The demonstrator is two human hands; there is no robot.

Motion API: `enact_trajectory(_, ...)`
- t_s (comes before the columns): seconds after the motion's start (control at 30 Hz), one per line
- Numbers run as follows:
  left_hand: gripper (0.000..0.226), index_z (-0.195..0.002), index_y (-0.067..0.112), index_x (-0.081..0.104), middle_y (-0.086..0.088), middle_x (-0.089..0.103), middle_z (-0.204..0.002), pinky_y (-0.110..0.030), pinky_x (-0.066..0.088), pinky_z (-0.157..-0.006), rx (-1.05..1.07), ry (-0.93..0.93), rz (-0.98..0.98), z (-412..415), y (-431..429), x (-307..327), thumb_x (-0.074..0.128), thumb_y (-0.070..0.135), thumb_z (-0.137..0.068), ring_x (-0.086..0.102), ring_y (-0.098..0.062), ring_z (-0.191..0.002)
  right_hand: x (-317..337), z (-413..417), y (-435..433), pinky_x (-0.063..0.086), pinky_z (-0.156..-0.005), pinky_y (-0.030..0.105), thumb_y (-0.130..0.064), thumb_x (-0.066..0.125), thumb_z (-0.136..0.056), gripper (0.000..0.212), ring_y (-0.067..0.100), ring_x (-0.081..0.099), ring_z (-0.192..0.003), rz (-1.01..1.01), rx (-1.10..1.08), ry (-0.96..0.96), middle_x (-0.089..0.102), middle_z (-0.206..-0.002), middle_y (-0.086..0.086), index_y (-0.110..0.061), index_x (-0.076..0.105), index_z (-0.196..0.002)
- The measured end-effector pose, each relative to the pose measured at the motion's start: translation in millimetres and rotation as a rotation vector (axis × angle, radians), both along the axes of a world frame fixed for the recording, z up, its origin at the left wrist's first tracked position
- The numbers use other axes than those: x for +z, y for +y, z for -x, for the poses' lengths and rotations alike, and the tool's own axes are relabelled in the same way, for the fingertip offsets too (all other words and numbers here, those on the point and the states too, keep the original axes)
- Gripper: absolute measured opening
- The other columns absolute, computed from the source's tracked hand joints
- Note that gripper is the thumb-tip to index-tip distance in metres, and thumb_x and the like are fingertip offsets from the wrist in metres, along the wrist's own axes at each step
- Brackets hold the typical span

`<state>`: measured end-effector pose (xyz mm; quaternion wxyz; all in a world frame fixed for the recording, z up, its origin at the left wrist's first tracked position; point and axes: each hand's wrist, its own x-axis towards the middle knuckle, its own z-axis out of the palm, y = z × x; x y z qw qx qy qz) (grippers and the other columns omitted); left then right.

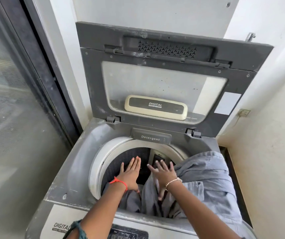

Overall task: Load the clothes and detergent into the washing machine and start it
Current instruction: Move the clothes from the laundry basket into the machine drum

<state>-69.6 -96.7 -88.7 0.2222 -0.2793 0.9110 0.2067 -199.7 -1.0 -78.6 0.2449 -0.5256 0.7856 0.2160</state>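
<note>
Top-loader washer (79, 163), lid (164, 80) up. Grey garment (207, 178) half in drum (117, 163), rest draped over right rim; long axis runs drum centre to right-near corner. L hand (131, 173) flat, fingers spread, holding nothing. R hand (162, 173) fingers splayed, thumb down on cloth, no grip. Best: gather overhang w/ R, push down into drum, keep cloth off rim. Detergent drawer (151, 138) shut.
</note>
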Motion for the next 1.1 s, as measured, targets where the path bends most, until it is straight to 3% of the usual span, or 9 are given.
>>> enact_trajectory(0.17, 0.119, -0.144, 0.01, -0.025, -0.002, -0.026, -0.156, -0.055, -0.01, -0.114, -0.035, 0.068, 0.092, 3, 11, 5, 0.071, 0.029, -0.076, -0.022, -0.019, -0.144, 15, 15, 42, -0.011, -0.108, 0.067, -0.045, 0.026, -0.098, 0.067, 0.036, -0.019, -0.142, -0.159, -0.144, 0.321, -0.025, -0.153, 0.009, -0.033, -0.021, -0.143)
enact_trajectory(0.27, 0.117, -0.144, 0.01, -0.025, -0.001, -0.028, -0.155, -0.055, -0.01, -0.114, -0.047, 0.091, 0.118, 1, 15, 6, 0.07, 0.027, -0.078, -0.023, -0.019, -0.143, 11, 18, 59, -0.011, -0.11, 0.064, -0.033, 0.023, -0.099, 0.059, 0.034, -0.005, -0.145, -0.117, -0.253, 0.372, -0.006, -0.157, 0.015, -0.022, -0.008, -0.148)
enact_trajectory(0.37, 0.11, -0.144, 0.011, -0.025, -0.001, -0.028, -0.155, -0.055, -0.011, -0.115, -0.036, 0.116, 0.118, -4, 16, 8, 0.064, 0.02, -0.08, -0.024, -0.018, -0.143, 12, 6, 49, 0.004, -0.111, 0.066, -0.015, 0.032, -0.097, 0.04, 0.022, 0.043, -0.131, 0.096, -0.312, 0.33, 0.043, -0.141, 0.004, -0.014, 0.037, -0.137)
enact_trajectory(0.4, 0.11, -0.145, 0.011, -0.025, -0.001, -0.028, -0.155, -0.055, -0.011, -0.115, -0.033, 0.132, 0.121, -7, 16, 9, 0.063, 0.019, -0.079, -0.024, -0.018, -0.143, 14, 1, 43, 0.014, -0.11, 0.065, -0.008, 0.035, -0.096, 0.037, 0.019, 0.049, -0.125, 0.151, -0.34, 0.294, 0.049, -0.135, 0.001, -0.016, 0.044, -0.13)
enact_trajectory(0.53, 0.112, -0.144, 0.011, -0.025, -0.001, -0.028, -0.155, -0.054, -0.011, -0.115, -0.018, 0.192, 0.177, -21, 11, 12, 0.065, 0.022, -0.079, -0.024, -0.017, -0.143, 16, -26, 14, 0.04, -0.102, 0.053, 0.002, 0.037, -0.094, 0.034, 0.021, 0.053, -0.121, 0.338, -0.389, 0.144, 0.056, -0.126, 0.002, -0.015, 0.052, -0.119)
enact_trajectory(0.73, 0.116, -0.144, 0.01, -0.024, -0.001, -0.028, -0.154, -0.051, -0.016, -0.113, 0.087, 0.218, 0.298, -43, 0, 15, 0.067, 0.033, -0.075, -0.023, -0.019, -0.143, 23, -69, -33, 0.036, -0.091, 0.04, -0.004, 0.038, -0.091, 0.023, 0.029, 0.054, -0.107, 0.716, -0.143, -0.099, 0.057, -0.116, 0.016, -0.004, 0.053, -0.108)
enact_trajectory(0.83, 0.106, -0.145, 0.009, -0.022, -0.005, -0.025, -0.156, -0.052, -0.014, -0.113, 0.173, 0.225, 0.361, -52, -4, 17, 0.056, 0.038, -0.078, -0.02, -0.019, -0.145, 20, -80, -40, 0.039, -0.083, 0.037, 0.001, 0.046, -0.077, 0.036, 0.033, 0.057, -0.099, 0.91, -0.128, -0.418, 0.063, -0.105, 0.019, -0.001, 0.058, -0.111)
enact_trajectory(0.93, 0.113, -0.143, 0.009, -0.025, -0.006, -0.025, -0.155, -0.052, -0.015, -0.113, 0.202, 0.178, 0.387, -62, -6, 15, 0.06, 0.044, -0.077, -0.02, -0.02, -0.144, 13, -80, -33, 0.042, -0.088, 0.031, 0.007, 0.052, -0.076, 0.059, 0.034, 0.057, -0.107, 0.804, -0.269, -0.693, 0.062, -0.116, 0.02, -0.007, 0.047, -0.133)
enact_trajectory(1.1, 0.127, -0.141, 0.011, -0.029, -0.006, -0.027, -0.155, -0.053, -0.015, -0.112, 0.18, 0.133, 0.381, -68, -1, 14, 0.071, 0.047, -0.071, -0.022, -0.021, -0.144, 5, -51, -11, 0.02, -0.115, 0.029, -0.012, 0.077, -0.073, 0.099, 0.024, 0.022, -0.143, 0.448, -0.283, -0.607, 0.018, -0.156, 0.013, -0.013, 0.013, -0.148)
